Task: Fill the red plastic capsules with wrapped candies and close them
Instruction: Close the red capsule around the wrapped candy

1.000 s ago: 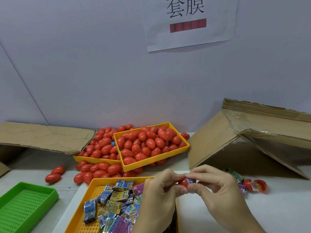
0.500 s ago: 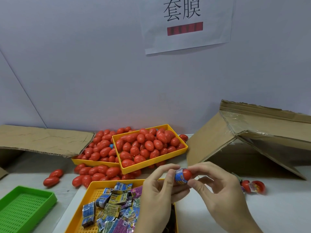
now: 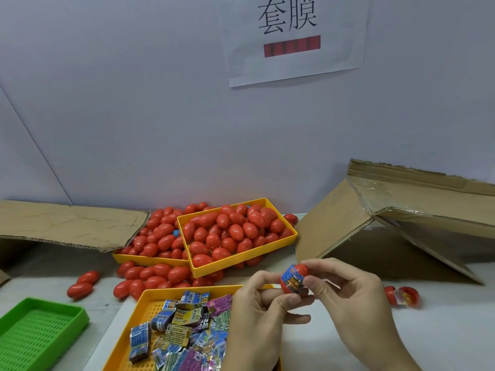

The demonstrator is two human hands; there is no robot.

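I observe both hands raised together above the tabletop (image 3: 442,344), meeting over the near yellow tray (image 3: 146,311). The left hand (image 3: 257,314) pinches the lower side of a red capsule half (image 3: 288,286) between thumb and curled fingers, while the right hand (image 3: 353,303) pinches its upper and right side with thumb and forefinger. A blue wrapped candy (image 3: 294,279) sits in the open mouth of that capsule half, partly protruding; I cannot tell how far it is seated. The near yellow tray holds a loose heap of wrapped candies (image 3: 184,325) in blue, yellow, purple and green wrappers. Behind it, a second yellow tray (image 3: 270,253) is tilted, resting on other capsules, and is filled with closed red capsules (image 3: 230,231); a third yellow tray (image 3: 139,259) to its left is also heaped with them, with one blue item visible among the red. More closed capsules (image 3: 155,274) lie loose on the tabletop in front of these trays, and two (image 3: 83,283) lie apart to the left. A green perforated tray (image 3: 67,314) stands at the near left. To the right of the hands, an opened capsule (image 3: 404,295) lies on the tabletop beside a cardboard box (image 3: 401,223) on its side. A cardboard flap (image 3: 67,223) extends at the left. A paper sign (image 3: 294,38) with printed characters hangs on the wall.
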